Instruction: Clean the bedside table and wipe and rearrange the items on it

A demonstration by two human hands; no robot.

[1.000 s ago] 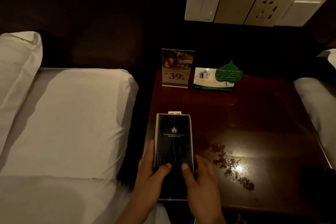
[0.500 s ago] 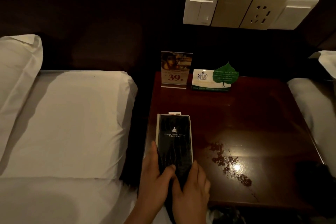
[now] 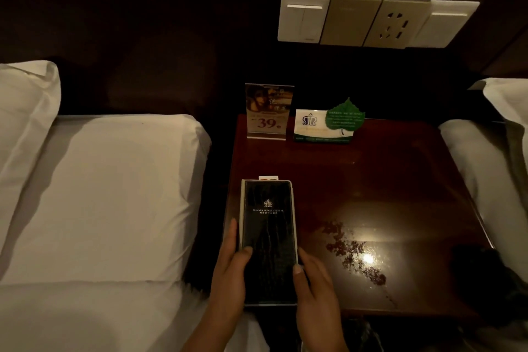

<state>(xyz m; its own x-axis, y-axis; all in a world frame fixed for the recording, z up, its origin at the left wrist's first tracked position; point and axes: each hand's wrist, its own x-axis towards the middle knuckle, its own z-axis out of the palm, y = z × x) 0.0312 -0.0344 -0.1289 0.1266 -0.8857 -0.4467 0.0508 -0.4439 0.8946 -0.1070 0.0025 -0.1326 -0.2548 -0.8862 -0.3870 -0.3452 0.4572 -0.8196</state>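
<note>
A black hotel folder point(image 3: 268, 226) with a pale edge and a crown logo lies flat at the front left of the dark red bedside table point(image 3: 371, 180). My left hand point(image 3: 228, 271) grips its left edge, thumb on the cover. My right hand point(image 3: 314, 286) holds its right edge near the bottom corner. A small white slip point(image 3: 268, 178) pokes out from under the folder's far end. A patch of reddish-brown crumbs or stain point(image 3: 351, 251) spreads on the glossy top right of the folder.
At the table's back stand an acrylic sign marked 39 point(image 3: 268, 111) and a white card with a green leaf point(image 3: 328, 126). White beds flank the table, left point(image 3: 100, 194) and right point(image 3: 471, 166). Wall switches and a socket point(image 3: 371, 20) sit above. Something dark point(image 3: 480, 268) lies at the front right corner.
Half a second ago both hands overlapped on the folder's lower end; they now sit apart on its left and right edges. The folder has stayed in place.
</note>
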